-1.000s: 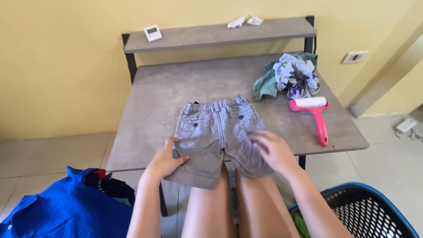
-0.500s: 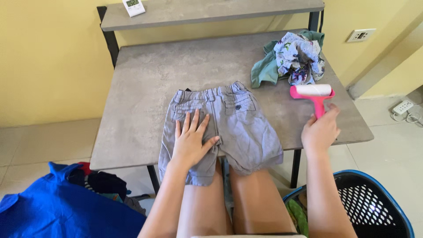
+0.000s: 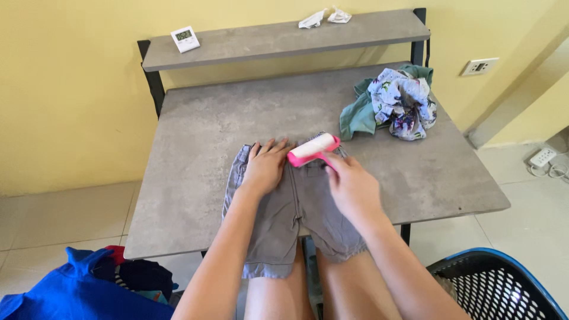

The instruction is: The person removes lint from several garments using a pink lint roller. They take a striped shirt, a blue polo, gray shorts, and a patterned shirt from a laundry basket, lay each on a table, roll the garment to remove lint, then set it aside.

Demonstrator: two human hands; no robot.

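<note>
here i judge the lint-rolling step underway: my left hand (image 3: 265,166), fingers spread, pins the grey shorts (image 3: 294,207) flat on the table (image 3: 207,118), my right hand (image 3: 351,186) grips the pink lint roller (image 3: 313,149) at the waistband, calling for a downward stroke.

The left hand (image 3: 265,167) lies flat with its fingers spread, palm down on the top part of the grey shorts (image 3: 278,228). The right hand (image 3: 351,188) is curled tight around a pink handle, just beside the left hand over the same shorts. Both bare arms reach forward from the bottom edge, over the bare knees.
</note>
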